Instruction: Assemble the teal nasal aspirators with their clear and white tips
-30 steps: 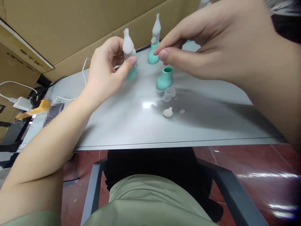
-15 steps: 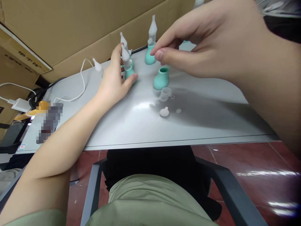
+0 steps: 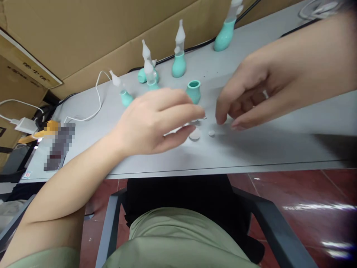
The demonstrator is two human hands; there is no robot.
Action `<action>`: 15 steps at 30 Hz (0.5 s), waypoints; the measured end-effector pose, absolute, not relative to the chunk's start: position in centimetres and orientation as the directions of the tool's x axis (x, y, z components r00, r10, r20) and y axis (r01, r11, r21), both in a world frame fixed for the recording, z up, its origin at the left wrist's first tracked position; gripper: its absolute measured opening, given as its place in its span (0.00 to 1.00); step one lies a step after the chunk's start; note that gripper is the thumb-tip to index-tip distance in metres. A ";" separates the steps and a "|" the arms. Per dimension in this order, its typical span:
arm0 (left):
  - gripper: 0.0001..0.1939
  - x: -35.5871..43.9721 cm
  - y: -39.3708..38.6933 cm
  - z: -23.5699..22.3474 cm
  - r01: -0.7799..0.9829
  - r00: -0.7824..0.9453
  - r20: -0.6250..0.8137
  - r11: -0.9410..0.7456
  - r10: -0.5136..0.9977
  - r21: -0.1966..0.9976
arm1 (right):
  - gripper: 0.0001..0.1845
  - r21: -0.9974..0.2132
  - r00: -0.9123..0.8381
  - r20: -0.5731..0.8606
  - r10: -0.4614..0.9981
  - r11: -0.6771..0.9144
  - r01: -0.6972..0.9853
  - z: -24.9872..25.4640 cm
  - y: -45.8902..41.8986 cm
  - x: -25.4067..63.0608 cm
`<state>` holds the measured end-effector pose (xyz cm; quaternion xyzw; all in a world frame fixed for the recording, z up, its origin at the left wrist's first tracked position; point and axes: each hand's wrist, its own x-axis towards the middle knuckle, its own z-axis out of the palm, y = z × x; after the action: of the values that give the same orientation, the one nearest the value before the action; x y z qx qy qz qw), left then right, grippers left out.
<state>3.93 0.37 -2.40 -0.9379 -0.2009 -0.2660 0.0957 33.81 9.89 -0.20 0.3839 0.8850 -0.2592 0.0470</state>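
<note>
My left hand (image 3: pixel 164 121) is over the middle of the table, thumb and fingers apart. Its fingertips are at a small clear plastic cup, mostly hidden under them; contact cannot be told. By its thumb lies a white round cap (image 3: pixel 195 134), partly covered. Just behind these stands an open teal rubber bulb (image 3: pixel 193 92), upright, its lower part hidden by my fingers. To the right, my right hand (image 3: pixel 248 96) hangs above the table with loosely curled fingers, thumb apart and nothing seen in it. A tiny white disc (image 3: pixel 211 133) lies left of its fingertips.
Nasal aspirators with teal bulbs and white tips stand behind: one by my left hand (image 3: pixel 151 76), one at the back (image 3: pixel 179 65), one at the right rear (image 3: pixel 224 35). Another (image 3: pixel 126 98) leans at left. A white cable (image 3: pixel 97 93) and a blurred-out dark object (image 3: pixel 60 147) lie left.
My left hand has let go of the nasal aspirator and moved right and nearer to the clear cup. My right hand has come down and right, uncovering the right rear aspirator.
</note>
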 end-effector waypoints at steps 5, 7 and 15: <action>0.15 4.2 0.0 -3.2 0.451 0.841 0.288 -0.888 0.457 0.092 | 0.08 -0.040 -0.488 -0.445 0.751 0.527 0.849 -0.1 6.1 29.4; 0.15 4.1 0.0 -3.3 0.465 0.852 0.213 -0.878 0.479 0.114 | 0.04 0.003 -0.473 -0.415 0.777 0.521 0.854 0.1 4.9 28.2; 0.13 4.7 0.5 -3.9 0.442 0.881 0.104 -0.881 0.462 0.168 | 0.09 -0.078 -0.567 -0.397 0.722 0.589 0.804 -0.8 5.1 27.3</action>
<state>4.66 0.52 -3.87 -0.9672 -0.2337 -0.0704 -0.0699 27.27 5.08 -0.83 0.4355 0.8762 -0.1257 0.1638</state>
